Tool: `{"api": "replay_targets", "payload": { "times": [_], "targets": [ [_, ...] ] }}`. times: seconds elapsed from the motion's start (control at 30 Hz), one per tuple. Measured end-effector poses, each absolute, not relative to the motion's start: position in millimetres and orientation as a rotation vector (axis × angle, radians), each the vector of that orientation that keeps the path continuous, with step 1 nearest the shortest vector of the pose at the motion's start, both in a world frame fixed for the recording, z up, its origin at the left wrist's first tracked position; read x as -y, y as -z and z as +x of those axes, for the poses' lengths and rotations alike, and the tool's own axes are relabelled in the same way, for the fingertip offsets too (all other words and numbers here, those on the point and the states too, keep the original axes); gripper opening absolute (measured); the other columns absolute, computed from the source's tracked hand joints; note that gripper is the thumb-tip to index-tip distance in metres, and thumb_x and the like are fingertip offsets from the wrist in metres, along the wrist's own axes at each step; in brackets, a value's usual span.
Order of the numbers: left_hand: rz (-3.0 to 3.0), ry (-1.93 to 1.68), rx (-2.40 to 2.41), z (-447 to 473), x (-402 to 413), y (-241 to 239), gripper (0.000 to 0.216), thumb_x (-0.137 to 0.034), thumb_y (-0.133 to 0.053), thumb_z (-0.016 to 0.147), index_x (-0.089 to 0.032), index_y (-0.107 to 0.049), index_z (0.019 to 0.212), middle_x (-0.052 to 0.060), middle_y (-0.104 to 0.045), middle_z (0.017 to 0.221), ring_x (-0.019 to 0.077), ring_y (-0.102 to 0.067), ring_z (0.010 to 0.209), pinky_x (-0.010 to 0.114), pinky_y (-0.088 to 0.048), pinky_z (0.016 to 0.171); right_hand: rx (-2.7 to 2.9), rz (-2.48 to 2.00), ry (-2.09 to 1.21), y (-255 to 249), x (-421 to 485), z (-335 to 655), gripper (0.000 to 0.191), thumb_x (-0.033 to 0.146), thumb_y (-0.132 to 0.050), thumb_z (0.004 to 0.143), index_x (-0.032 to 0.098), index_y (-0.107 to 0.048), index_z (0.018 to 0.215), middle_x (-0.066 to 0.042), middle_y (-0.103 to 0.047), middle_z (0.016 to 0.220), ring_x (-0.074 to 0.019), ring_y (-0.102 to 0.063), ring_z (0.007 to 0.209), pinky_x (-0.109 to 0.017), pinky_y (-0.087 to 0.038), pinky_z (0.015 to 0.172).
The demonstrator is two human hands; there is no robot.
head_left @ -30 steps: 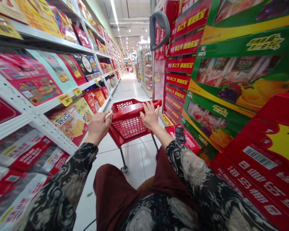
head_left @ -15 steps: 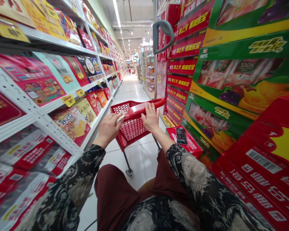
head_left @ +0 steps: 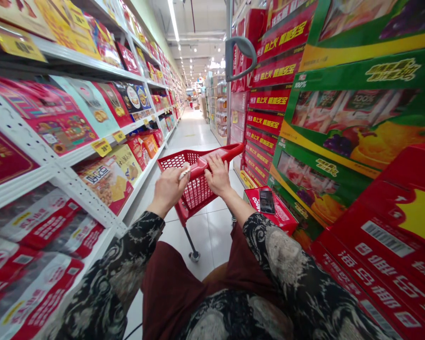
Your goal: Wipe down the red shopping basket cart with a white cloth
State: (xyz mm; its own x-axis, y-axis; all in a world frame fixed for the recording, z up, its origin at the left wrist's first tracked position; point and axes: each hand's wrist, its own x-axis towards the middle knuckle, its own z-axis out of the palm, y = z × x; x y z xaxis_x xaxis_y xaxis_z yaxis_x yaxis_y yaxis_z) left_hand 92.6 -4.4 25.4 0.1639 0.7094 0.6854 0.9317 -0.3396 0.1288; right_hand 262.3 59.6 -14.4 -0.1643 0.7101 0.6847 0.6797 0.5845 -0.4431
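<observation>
A red plastic shopping cart point(head_left: 194, 196) with a lattice basket stands in front of my knees, its leg and caster on the floor. Its red handle point(head_left: 230, 152) runs across the top at a slant. My left hand point(head_left: 169, 188) is closed at the handle's left part, pinching a small crumpled white cloth point(head_left: 184, 173) against it. Whether this is fabric or paper, I cannot tell. My right hand point(head_left: 217, 175) lies over the middle of the handle, fingers bent across its top and thumb on the near side.
Shelves point(head_left: 65, 170) of boxed snacks line the left. Stacked red drink cartons point(head_left: 269, 100) and green juice boxes point(head_left: 343, 108) rise on the right. A phone point(head_left: 267, 202) lies on a low red box point(head_left: 281, 219). A grey loop handle point(head_left: 241, 56) hangs on a pole.
My left hand has slid up and right along the handle with the white cloth. My right hand has shifted slightly left, and the cart has turned a little.
</observation>
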Motion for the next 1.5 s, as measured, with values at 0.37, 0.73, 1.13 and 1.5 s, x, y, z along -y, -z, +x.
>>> {"api": "replay_targets", "payload": {
  "times": [0.37,0.73,1.13,1.5],
  "targets": [
    [-2.145,1.392,1.528,65,-2,-3,0.033,-0.037,-0.040,0.089,-0.018,-0.063,0.104,0.008,-0.068,0.107,0.0189,-0.061,0.100,0.036,-0.048,0.093,1.766,-1.138,0.028,21,-61,276,0.046,0.025,-0.040,0.087,0.016,-0.051,0.130,-0.011,-0.048,0.141,-0.0251,-0.033,0.137,-0.055,-0.017,0.112],
    [-2.432,1.171,1.368,115,-12,-31,0.029,-0.031,-0.044,0.086,-0.018,-0.067,0.099,0.006,-0.070,0.102,0.0188,-0.061,0.098,0.035,-0.045,0.092,1.768,-1.083,-0.035,28,-52,273,0.045,0.025,-0.038,0.087,0.018,-0.052,0.129,-0.008,-0.045,0.143,-0.0268,-0.026,0.140,-0.056,-0.020,0.112],
    [-2.246,1.335,1.617,126,-11,-21,0.035,-0.036,-0.037,0.089,-0.017,-0.066,0.088,0.007,-0.068,0.089,0.0177,-0.061,0.084,0.030,-0.046,0.080,1.726,-0.903,-0.086,32,-63,275,0.044,0.023,-0.035,0.088,0.015,-0.054,0.127,-0.005,-0.049,0.140,-0.0198,-0.025,0.141,-0.044,-0.022,0.116],
    [-2.347,1.450,1.433,128,-12,-8,0.034,-0.037,-0.037,0.090,-0.017,-0.064,0.098,0.007,-0.068,0.100,0.0175,-0.060,0.094,0.032,-0.045,0.089,1.659,-1.036,-0.034,27,-52,295,0.044,0.027,-0.036,0.088,0.021,-0.051,0.129,-0.008,-0.043,0.144,-0.0246,-0.029,0.139,-0.053,-0.024,0.111]
  ]
}}
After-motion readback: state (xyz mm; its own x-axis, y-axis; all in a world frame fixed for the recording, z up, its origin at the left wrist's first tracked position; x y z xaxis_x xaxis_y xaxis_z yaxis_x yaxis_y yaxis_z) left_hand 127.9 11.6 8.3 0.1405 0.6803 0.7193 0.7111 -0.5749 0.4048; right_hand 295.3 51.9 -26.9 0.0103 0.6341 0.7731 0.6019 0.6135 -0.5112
